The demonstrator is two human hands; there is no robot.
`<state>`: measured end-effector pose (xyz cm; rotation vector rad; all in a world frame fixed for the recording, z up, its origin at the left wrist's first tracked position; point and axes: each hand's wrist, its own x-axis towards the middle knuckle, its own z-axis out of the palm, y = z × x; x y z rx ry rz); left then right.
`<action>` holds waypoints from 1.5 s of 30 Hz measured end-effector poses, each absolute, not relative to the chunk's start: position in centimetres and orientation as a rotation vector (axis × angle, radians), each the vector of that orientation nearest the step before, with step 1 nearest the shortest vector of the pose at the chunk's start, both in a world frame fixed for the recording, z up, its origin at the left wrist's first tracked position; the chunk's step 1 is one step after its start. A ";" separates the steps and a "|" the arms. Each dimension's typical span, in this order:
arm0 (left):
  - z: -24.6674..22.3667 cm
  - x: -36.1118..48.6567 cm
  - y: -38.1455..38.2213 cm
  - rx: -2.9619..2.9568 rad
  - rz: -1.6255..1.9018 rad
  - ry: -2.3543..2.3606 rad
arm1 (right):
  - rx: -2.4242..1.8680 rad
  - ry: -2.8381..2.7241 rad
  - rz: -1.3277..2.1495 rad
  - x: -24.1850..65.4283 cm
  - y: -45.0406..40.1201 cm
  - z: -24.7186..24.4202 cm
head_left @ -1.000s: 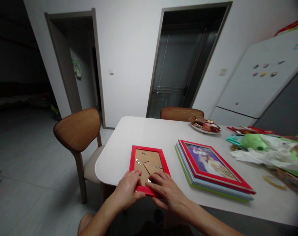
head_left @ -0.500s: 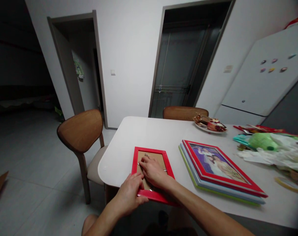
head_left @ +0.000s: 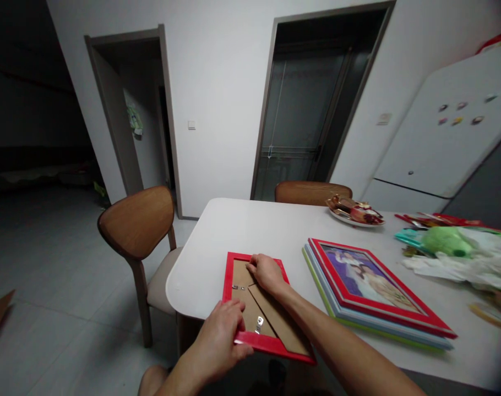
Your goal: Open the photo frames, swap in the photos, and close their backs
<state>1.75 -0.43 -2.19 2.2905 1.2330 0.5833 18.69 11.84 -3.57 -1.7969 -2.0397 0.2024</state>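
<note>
A red picture frame (head_left: 229, 278) lies back side up at the near edge of the white table. Its brown backing board (head_left: 244, 275) carries small metal clips and a slanting brown stand leg (head_left: 281, 324). My left hand (head_left: 222, 330) grips the lower left corner, thumb under the near rim and fingers over the left side. Near the far end of the backing is my right hand (head_left: 267, 273), its fingertips pinched together by the top rim. Whatever lies between those fingertips is hidden.
To the right sits a stack of picture frames (head_left: 370, 286), a red one with a photo on top. Behind it are a plate (head_left: 355, 220) with items, a green plush-like thing (head_left: 448, 242) and white plastic (head_left: 444, 267). Wooden chairs (head_left: 141, 223) stand by the table (head_left: 234, 225).
My right hand has moved from the middle of the backing to its far end, uncovering the stand leg and a lower clip. My left hand keeps its grip on the corner.
</note>
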 end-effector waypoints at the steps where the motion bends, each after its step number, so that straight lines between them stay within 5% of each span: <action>1: -2.2 1.8 -0.5 2.292 0.574 1.245 | -1.831 -2.000 0.208 18.8 12.3 -3.8; 17: -2.9 6.1 -1.0 2.476 0.391 1.280 | -1.579 -1.477 0.481 24.8 8.8 -1.7; 26: 1.9 7.0 -0.5 1.524 1.387 0.965 | -1.008 -0.853 1.374 18.5 2.1 -3.5; 30: 4.0 9.3 0.0 1.148 1.616 0.770 | -0.680 -0.650 1.369 18.7 1.1 0.3; 36: 4.6 13.7 1.5 1.057 1.349 0.599 | -1.094 -0.792 1.200 32.4 1.3 6.1; 45: 0.0 23.5 2.9 1.377 1.143 0.792 | -1.524 -0.839 1.024 44.2 2.2 3.8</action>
